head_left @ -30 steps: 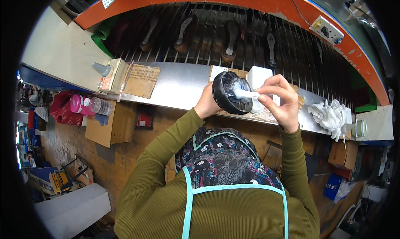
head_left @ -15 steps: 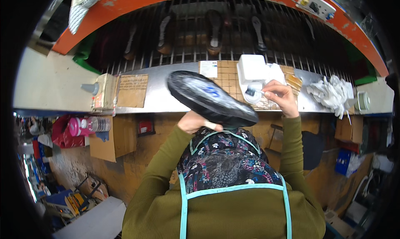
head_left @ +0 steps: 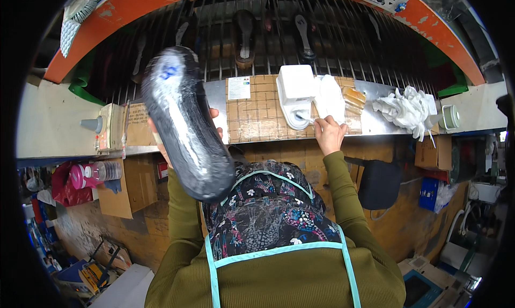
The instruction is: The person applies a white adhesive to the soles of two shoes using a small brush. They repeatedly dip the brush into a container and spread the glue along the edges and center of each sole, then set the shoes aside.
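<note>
Metal bars [head_left: 336, 53] back a black shoe [head_left: 189, 126] with white-smeared sole [head_left: 179, 115].

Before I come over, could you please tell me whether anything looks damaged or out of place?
The crumpled white bundle droops untidily over the front edge of the metal counter, and the orange beam has chipped paint showing pale patches.
</note>
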Available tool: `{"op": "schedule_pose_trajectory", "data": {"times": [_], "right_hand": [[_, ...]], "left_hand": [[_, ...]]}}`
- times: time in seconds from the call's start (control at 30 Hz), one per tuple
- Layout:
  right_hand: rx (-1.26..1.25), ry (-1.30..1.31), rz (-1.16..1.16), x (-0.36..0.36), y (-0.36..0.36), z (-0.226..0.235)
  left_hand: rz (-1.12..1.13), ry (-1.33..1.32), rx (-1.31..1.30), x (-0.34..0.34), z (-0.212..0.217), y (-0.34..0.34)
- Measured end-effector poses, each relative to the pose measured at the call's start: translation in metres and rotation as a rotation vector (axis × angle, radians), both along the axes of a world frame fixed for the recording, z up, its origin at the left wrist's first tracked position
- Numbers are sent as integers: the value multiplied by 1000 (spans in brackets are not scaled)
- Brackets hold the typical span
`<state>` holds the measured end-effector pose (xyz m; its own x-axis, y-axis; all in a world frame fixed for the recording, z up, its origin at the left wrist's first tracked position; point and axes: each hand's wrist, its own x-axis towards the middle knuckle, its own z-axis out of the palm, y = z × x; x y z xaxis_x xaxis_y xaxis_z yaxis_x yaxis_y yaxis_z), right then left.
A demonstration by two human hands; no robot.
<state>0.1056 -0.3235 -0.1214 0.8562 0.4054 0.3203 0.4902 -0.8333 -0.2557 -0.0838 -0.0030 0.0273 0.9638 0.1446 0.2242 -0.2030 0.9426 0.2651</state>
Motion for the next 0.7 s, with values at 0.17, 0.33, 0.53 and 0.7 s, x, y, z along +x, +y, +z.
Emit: {"op": "schedule_pose_trajectory", "data": {"times": [0.17, 0.33, 0.53, 0.7], "right_hand": [[413, 786, -63, 9, -14, 12], [1097, 1158, 268, -4, 12, 105], [949, 286, 525, -59, 53, 215], [958, 280, 575, -69, 74, 220]], "left_hand": [[61, 138, 202, 4, -14, -8], [256, 392, 416, 29, -7, -29], [217, 212, 578, 48, 19, -53], [260, 191, 668, 46, 25, -61]]}}
